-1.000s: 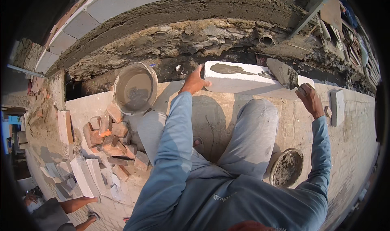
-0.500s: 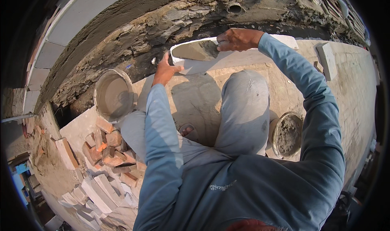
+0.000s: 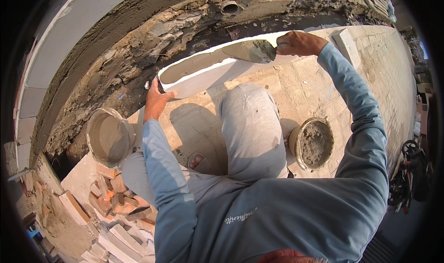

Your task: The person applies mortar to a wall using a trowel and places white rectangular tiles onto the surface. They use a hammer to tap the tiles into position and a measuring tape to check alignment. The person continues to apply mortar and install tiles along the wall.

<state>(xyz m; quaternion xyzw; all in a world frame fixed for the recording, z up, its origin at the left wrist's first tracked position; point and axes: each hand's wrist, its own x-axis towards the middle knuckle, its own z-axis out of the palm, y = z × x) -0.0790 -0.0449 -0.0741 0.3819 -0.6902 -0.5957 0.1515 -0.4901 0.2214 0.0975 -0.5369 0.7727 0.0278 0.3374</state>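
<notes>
A long white block [image 3: 222, 74] lies on the ground in front of me, beside a dark trench. Grey mortar [image 3: 192, 67] coats the left part of its top in a smooth strip. My left hand [image 3: 156, 101] grips the block's left end, fingers on the far side and thumb on the near face. With my right hand [image 3: 296, 44] I hold a trowel [image 3: 252, 50], closed round its handle, which the fingers hide. The trowel's pointed, mortar-smeared blade rests flat on the block's top, at the right end of the mortar strip.
To my left stands a bucket [image 3: 109, 138] of wet mortar, with broken bricks [image 3: 115, 193] and white block pieces [image 3: 120, 242] nearer. A second bucket [image 3: 314, 143] of thicker mortar is by my right knee. Another white block [image 3: 347, 48] lies at far right; a rough wall [image 3: 134, 64] rises beyond the trench.
The trowel has slid rightward along the block's top in my right hand, leaving a strip of mortar behind it. My left hand still holds the left end. The view has shifted.
</notes>
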